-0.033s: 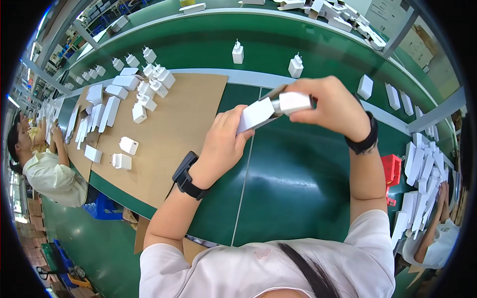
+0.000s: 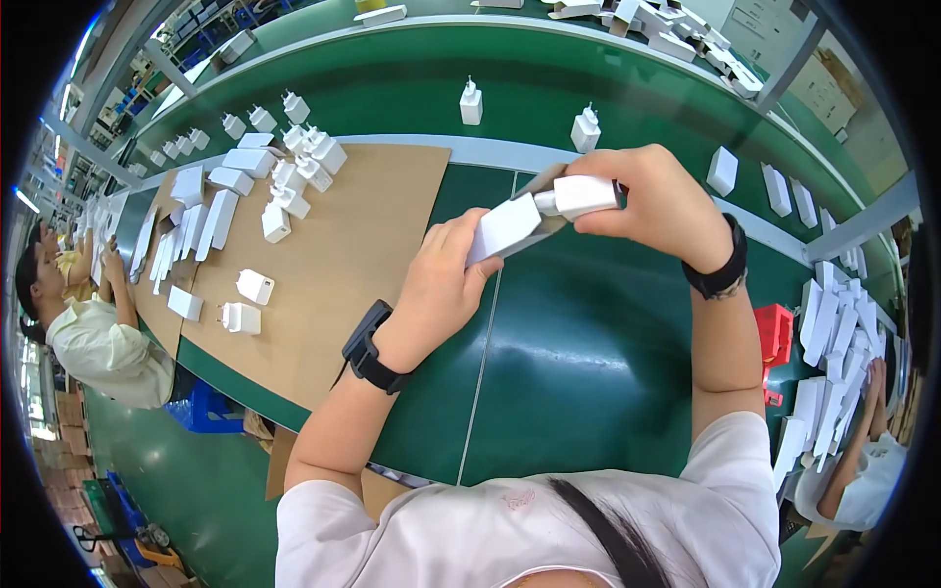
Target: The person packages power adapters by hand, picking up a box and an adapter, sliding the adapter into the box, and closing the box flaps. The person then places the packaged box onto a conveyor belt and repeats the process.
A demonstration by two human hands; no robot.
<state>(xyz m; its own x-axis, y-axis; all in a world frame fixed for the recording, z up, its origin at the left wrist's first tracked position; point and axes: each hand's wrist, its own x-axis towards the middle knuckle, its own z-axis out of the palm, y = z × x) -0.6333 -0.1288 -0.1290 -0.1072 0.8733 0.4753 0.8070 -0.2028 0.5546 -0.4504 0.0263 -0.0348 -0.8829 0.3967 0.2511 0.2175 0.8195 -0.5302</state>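
The left hand (image 2: 441,279) grasps a small white box (image 2: 503,227) by its near end, with the thumb on top and the fingers below. The right hand (image 2: 657,201) pinches a white charger (image 2: 585,196) at the open mouth of the box. Both things are held in the air above the green table (image 2: 578,363), in front of the person's chest.

The box looks light and made of thin card, so it can bend if it is pressed too hard; I think the long edges are the best place to hold it. The charger seems hard, smooth and a little slippery, and it is best taken by its flat sides.

On the cardboard sheet (image 2: 382,216) at the left lie three single chargers (image 2: 254,286) near the front, and behind them a pile of chargers and flat boxes (image 2: 221,218) too mixed to count. Two chargers (image 2: 471,102) stand upright on the green belt behind. More flat boxes lie at the right edge (image 2: 833,333). Other people work at both sides.
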